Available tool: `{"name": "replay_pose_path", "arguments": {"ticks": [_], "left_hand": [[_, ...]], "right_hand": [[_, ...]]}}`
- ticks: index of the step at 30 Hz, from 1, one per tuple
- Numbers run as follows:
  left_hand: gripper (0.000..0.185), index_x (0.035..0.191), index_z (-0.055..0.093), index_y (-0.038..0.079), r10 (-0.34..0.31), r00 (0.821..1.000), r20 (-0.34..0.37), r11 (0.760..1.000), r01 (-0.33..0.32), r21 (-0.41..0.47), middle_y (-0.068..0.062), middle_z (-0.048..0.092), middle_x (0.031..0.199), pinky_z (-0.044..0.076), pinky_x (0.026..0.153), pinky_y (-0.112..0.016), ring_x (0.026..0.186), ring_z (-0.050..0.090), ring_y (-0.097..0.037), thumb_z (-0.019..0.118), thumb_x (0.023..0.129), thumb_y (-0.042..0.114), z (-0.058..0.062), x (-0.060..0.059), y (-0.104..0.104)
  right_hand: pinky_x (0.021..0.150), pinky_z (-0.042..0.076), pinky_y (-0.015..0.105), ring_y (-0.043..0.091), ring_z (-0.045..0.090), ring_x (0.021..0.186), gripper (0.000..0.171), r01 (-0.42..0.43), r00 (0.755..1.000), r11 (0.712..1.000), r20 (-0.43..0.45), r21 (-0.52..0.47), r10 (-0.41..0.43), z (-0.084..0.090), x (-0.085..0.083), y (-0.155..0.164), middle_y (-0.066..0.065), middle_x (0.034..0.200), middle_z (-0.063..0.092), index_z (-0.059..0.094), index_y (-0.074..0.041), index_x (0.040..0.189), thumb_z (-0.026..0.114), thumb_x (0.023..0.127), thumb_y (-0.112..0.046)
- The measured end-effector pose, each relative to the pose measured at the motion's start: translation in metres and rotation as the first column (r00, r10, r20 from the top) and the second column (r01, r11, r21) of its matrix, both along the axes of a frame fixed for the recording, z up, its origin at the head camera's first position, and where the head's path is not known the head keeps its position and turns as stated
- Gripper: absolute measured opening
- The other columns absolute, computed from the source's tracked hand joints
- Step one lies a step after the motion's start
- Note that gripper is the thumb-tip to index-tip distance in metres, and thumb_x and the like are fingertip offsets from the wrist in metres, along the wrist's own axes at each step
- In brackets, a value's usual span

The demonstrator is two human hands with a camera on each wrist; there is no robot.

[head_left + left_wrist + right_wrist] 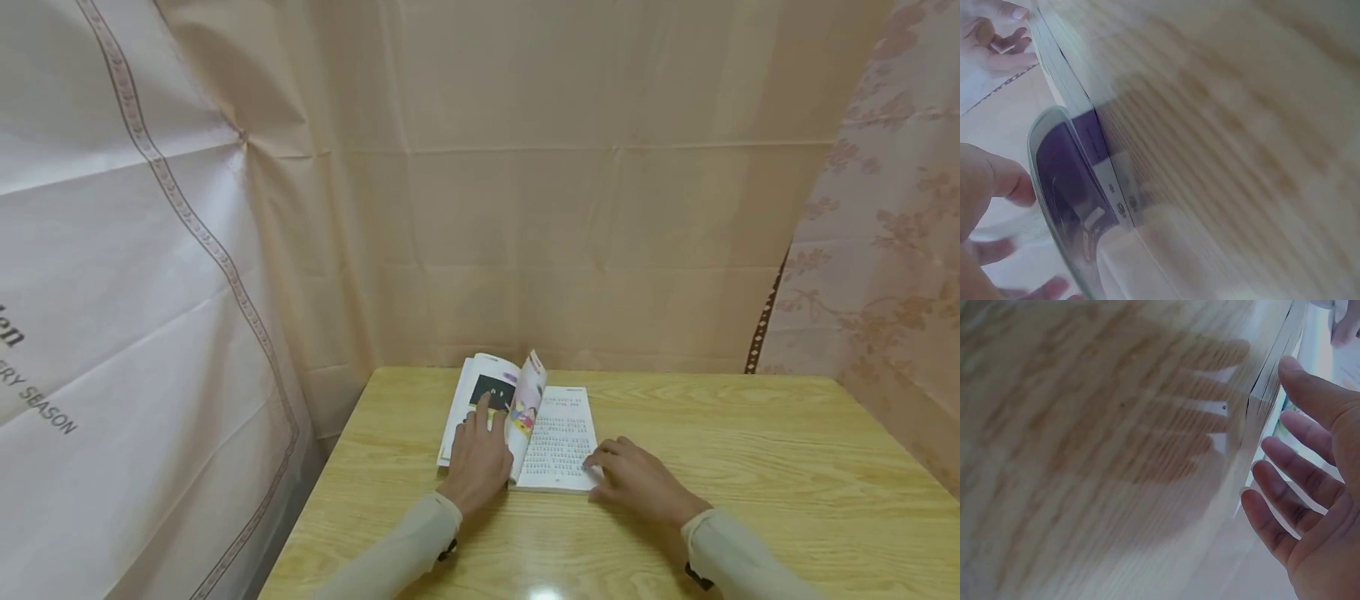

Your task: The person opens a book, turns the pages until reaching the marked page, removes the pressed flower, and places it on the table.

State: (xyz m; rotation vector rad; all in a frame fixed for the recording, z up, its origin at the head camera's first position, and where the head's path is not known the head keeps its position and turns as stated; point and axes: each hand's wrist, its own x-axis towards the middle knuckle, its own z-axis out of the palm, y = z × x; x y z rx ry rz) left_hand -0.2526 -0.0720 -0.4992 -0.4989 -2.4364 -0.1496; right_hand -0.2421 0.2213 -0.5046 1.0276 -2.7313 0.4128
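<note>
An open book (558, 454) lies on the table, printed text on its right page and a dark blackboard picture on the left. My left hand (480, 454) rests on the left page with its fingers extended. Beside it a page (527, 400) with a colourful picture stands up, curving near the spine. At the book's lower right edge is my right hand (645, 479), fingertips at the page margin. The right wrist view shows that hand's fingers (1310, 481) spread and loosely bent next to the book's edge. In the left wrist view the purple cover (1075, 178) curves up from the table.
The wooden table (735, 433) has a glossy top that reflects the hands and book. A beige cloth (600, 208) hangs behind its far edge. White printed cloth (150, 333) hangs at the left, and flowered cloth (892, 250) at the right.
</note>
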Motion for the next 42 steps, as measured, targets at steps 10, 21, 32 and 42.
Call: {"name": "replay_pose_path", "arguments": {"ticks": [10,21,32,42], "left_hand": [[0.079,0.151,0.051,0.04,-0.088,0.994,0.061,0.977,0.098,-0.191,-0.018,0.016,0.169,0.037,0.106,-0.062,0.145,0.031,-0.044,0.073,0.083,0.006,0.004,0.002,0.001],[0.025,0.107,0.081,0.023,-0.106,0.986,0.129,0.96,0.135,-0.247,-0.006,0.062,0.139,0.046,0.093,-0.046,0.129,0.051,-0.033,0.077,0.084,0.014,0.0,0.007,-0.001],[0.011,0.085,0.073,0.016,-0.188,0.98,0.066,0.965,0.197,-0.176,0.0,0.071,0.1,0.05,0.068,-0.035,0.091,0.06,-0.023,0.069,0.091,0.024,-0.001,0.009,-0.001],[0.061,0.111,0.074,0.014,-0.107,0.965,0.238,0.958,0.164,-0.236,-0.005,0.068,0.116,0.055,0.074,-0.034,0.098,0.058,-0.024,0.065,0.088,0.07,0.001,0.011,0.003]], "right_hand": [[0.083,0.055,0.036,0.013,0.059,0.095,0.022,-0.008,1.0,1.0,0.017,0.023,0.008,0.008,-0.002,0.0,-0.007,0.105,0.07,0.079,-0.02,0.099,0.083,0.085,-0.036],[0.08,0.054,0.033,0.01,0.058,0.092,0.009,-0.093,0.996,0.994,0.003,-0.055,0.093,0.004,-0.005,0.005,-0.009,0.1,0.069,0.08,-0.02,0.094,0.082,0.087,-0.024],[0.071,0.05,0.026,0.004,0.051,0.082,0.006,-0.128,0.991,0.99,-0.054,-0.065,0.124,0.005,-0.005,0.007,-0.013,0.091,0.069,0.081,-0.016,0.091,0.08,0.089,-0.011],[0.069,0.05,0.025,0.003,0.051,0.081,0.008,-0.102,0.992,0.993,-0.087,-0.058,0.097,0.007,-0.003,0.006,-0.014,0.089,0.069,0.08,-0.018,0.088,0.081,0.088,-0.01]]}}
